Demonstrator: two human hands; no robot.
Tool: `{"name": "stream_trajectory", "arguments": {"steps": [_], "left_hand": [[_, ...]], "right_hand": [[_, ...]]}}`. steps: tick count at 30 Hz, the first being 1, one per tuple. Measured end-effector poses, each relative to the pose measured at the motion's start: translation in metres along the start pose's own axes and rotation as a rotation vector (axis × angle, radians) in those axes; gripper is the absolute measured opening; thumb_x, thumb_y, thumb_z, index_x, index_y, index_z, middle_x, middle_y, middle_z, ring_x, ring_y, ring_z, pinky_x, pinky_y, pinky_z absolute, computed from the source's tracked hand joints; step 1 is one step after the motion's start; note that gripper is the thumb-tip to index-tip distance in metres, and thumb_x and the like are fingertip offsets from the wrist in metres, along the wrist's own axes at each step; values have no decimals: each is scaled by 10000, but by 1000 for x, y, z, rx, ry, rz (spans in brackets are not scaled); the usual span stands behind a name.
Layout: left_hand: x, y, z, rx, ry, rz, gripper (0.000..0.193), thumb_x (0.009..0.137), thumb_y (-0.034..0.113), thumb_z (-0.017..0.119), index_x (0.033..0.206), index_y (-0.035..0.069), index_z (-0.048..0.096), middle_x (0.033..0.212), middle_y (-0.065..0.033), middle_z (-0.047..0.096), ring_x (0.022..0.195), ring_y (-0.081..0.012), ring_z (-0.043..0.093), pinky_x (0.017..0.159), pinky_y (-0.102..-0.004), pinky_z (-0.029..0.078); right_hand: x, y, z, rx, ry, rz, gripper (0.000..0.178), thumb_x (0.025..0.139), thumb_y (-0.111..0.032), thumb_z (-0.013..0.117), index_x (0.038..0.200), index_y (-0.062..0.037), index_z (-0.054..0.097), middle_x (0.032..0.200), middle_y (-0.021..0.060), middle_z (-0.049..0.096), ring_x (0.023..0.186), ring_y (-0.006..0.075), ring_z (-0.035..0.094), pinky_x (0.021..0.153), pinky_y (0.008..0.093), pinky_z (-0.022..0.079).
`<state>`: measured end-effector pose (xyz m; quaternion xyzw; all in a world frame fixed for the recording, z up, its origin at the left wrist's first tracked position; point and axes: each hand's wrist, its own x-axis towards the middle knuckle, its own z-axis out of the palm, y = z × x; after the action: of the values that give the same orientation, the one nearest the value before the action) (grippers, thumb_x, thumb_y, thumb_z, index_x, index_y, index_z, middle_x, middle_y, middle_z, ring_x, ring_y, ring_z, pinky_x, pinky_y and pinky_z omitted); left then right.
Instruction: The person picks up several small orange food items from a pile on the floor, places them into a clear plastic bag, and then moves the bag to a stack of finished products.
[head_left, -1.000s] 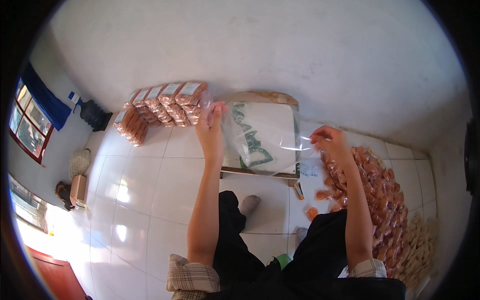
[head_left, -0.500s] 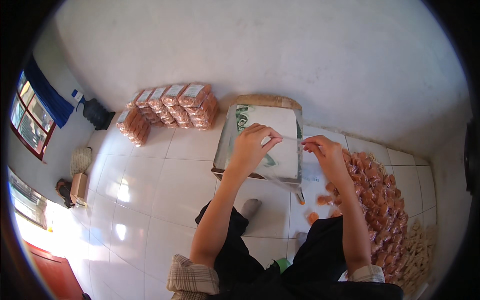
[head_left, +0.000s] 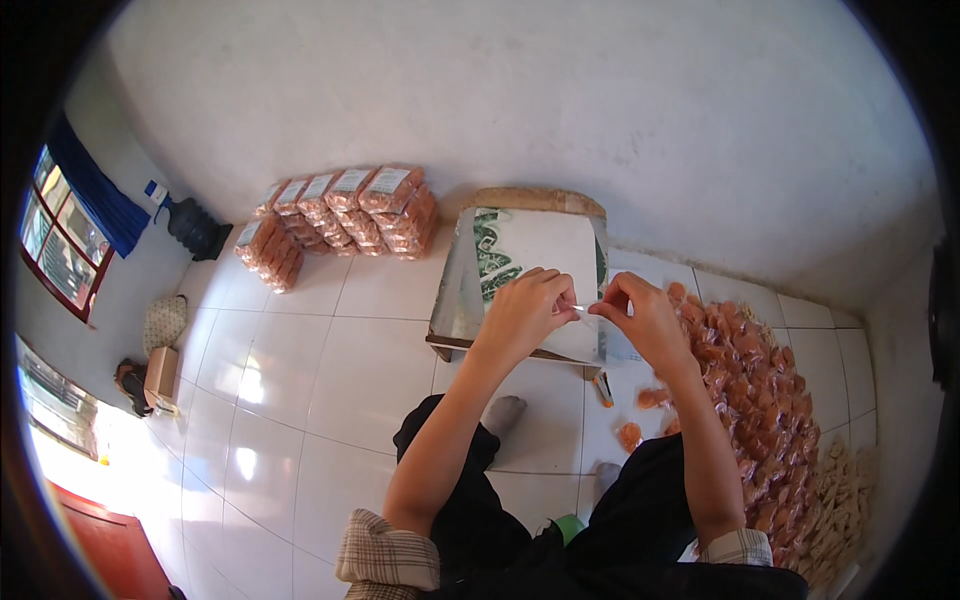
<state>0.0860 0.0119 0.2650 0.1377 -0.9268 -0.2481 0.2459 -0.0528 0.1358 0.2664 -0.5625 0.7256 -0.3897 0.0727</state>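
Observation:
Over the low table, my left hand [head_left: 528, 312] and my right hand [head_left: 645, 318] are close together, the fingers of each closed in a pinch. Between the fingertips shows a short, whitish piece of clear plastic film [head_left: 583, 309], narrow and bunched. The rest of the film is hidden or too transparent to make out. Beneath the hands, the low table [head_left: 455, 290] has a white sheet with a green pattern [head_left: 545, 240] on its top. Right of my right hand lies a large heap of orange-brown pieces in clear wrappers [head_left: 745, 400].
Stacked clear packs of orange-brown goods [head_left: 350, 210] stand against the wall at the left. An orange-and-black tool [head_left: 603, 390] lies by the table's near right corner. Pale loose pieces [head_left: 835, 500] lie beyond the heap. A blue water jug [head_left: 195, 228] stands in the far left corner.
My hands have come closer together and slightly lower. The clear film, earlier stretched between them and hanging down, now shows only as a short whitish bit at the fingertips.

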Motion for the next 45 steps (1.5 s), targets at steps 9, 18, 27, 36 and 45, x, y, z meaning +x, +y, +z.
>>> {"name": "stream_trajectory", "arguments": {"steps": [9,18,27,36,45], "left_hand": [[-6,-6,10,-204,12,10,292,696,182,728,767,34,485,758,-74,551,712,-190,569,647,-292,457],[-2,7,7,-162,-21,-61,202,733,160,673,796,56,512,773,-51,560,728,-189,573,664,-299,463],[-12,-55,11,185,4,-171,137,759,86,592,881,71,531,856,-85,557,808,-259,584,654,-331,475],[2,-52,43,-767,264,-628,215,742,69,619,933,32,528,993,-158,529,820,-291,597,636,-359,505],[-13,-91,49,-394,209,-441,295,743,-116,478,996,25,537,1061,-146,539,749,-165,611,549,-274,496]], "right_hand": [[-6,18,22,-354,99,-94,66,761,-151,628,757,-99,588,749,25,585,803,204,544,768,386,370],[-7,15,27,-440,117,-151,92,749,-185,642,750,-96,621,734,26,585,797,201,546,756,368,373],[-1,31,21,-344,96,29,42,750,-51,593,770,-71,624,801,75,586,835,253,542,754,387,412],[21,53,23,295,140,229,209,716,103,500,861,3,614,815,126,634,629,191,625,573,271,477],[32,80,43,63,201,174,284,691,138,434,829,-12,632,797,130,632,723,239,623,627,311,475]]}}
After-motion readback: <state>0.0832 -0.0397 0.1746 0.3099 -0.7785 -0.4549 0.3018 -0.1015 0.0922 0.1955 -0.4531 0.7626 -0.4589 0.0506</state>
